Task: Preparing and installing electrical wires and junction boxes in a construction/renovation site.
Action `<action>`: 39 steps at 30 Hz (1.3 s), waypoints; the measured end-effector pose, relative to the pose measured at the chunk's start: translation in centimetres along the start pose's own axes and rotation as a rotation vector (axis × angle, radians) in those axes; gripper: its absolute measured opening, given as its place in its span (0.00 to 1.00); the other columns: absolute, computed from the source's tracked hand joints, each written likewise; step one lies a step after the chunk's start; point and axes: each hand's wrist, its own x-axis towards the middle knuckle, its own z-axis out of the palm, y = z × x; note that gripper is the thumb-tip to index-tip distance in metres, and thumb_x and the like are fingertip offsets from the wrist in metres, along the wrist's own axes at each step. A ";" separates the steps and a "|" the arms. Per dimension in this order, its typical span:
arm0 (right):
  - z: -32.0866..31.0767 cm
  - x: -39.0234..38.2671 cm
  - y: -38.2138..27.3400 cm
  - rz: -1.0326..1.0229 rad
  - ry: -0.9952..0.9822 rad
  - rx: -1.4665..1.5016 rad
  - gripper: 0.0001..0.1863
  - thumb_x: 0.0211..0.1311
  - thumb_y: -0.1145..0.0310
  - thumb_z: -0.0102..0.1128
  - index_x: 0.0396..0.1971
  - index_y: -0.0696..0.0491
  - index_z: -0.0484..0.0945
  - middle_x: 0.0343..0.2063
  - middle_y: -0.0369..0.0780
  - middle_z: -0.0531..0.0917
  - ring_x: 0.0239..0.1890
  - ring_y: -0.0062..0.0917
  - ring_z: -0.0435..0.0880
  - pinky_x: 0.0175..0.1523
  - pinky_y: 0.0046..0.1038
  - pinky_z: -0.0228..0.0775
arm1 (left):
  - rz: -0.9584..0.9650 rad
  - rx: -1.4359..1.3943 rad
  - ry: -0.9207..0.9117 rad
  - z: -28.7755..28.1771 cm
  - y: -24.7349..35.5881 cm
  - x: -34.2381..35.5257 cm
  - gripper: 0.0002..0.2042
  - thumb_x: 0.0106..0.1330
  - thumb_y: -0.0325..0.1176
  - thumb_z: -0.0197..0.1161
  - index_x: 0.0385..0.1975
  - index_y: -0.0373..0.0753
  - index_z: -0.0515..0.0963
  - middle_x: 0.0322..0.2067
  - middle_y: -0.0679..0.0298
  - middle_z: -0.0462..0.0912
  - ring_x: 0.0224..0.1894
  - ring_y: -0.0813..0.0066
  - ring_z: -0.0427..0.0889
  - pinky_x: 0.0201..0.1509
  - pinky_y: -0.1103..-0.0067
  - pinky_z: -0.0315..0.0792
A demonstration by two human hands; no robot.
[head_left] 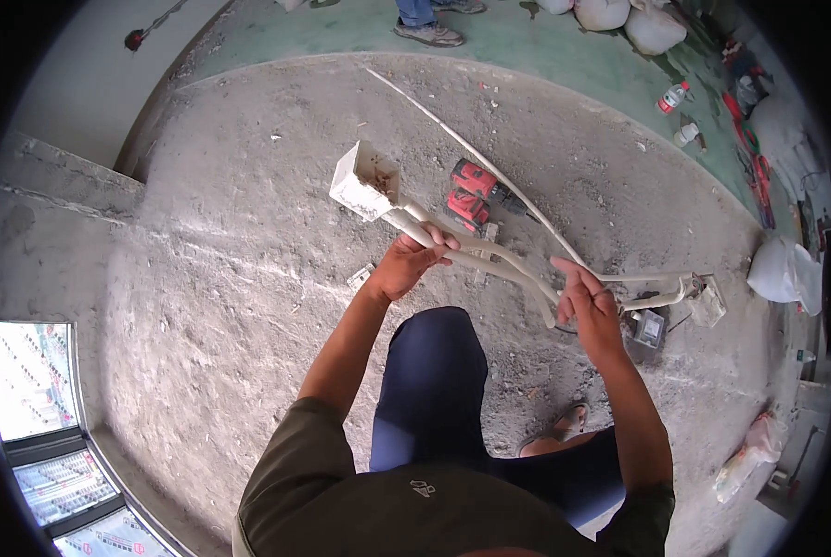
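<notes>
The left hand (413,263) is closed round two bent white plastic conduit pipes (489,260) just below the white square junction box (364,181). The pipes run rightward to the right hand (587,302), whose fingers pinch them loosely, the index finger raised.

— What sort of place is this?

— A building site, indoors, in an unfinished shell. The floor (248,278) is raw, dusty concrete strewn with grit and chips.

— What else shows it?

— A red drill (476,190) lies on the floor, with a long white conduit (462,144) running past it. White sacks (633,20) are heaped far right, beside bottles (672,97) and scattered tools. Bare grey walls (53,195) stand left, and near left a window (25,381) looks out on scaffold netting.
</notes>
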 end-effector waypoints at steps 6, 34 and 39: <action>6.8 8.2 0.3 -0.648 -0.110 -0.537 0.17 0.69 0.68 0.43 0.54 0.56 0.69 0.53 0.48 0.73 0.57 0.39 0.70 0.61 0.33 0.59 | 0.048 0.205 -0.171 4.1 3.9 -0.6 0.06 0.64 0.21 0.53 0.36 0.41 0.71 0.38 0.63 0.77 0.44 0.73 0.75 0.48 0.76 0.70; 9.8 8.0 -0.3 -0.649 -0.003 -0.466 0.11 0.68 0.63 0.45 0.42 0.54 0.66 0.30 0.51 0.79 0.35 0.49 0.79 0.36 0.44 0.68 | -0.081 0.423 -0.242 2.8 20.8 -0.2 0.36 0.60 0.57 0.58 0.59 0.33 0.62 0.55 0.53 0.71 0.57 0.60 0.71 0.59 0.67 0.66; 9.3 7.3 -1.5 -0.581 -0.129 -0.401 0.17 0.69 0.64 0.41 0.55 0.52 0.63 0.38 0.51 0.77 0.42 0.46 0.78 0.43 0.40 0.68 | 0.063 0.641 -0.302 3.8 22.0 -1.4 0.30 0.54 0.49 0.67 0.54 0.37 0.71 0.59 0.57 0.66 0.62 0.66 0.63 0.60 0.72 0.60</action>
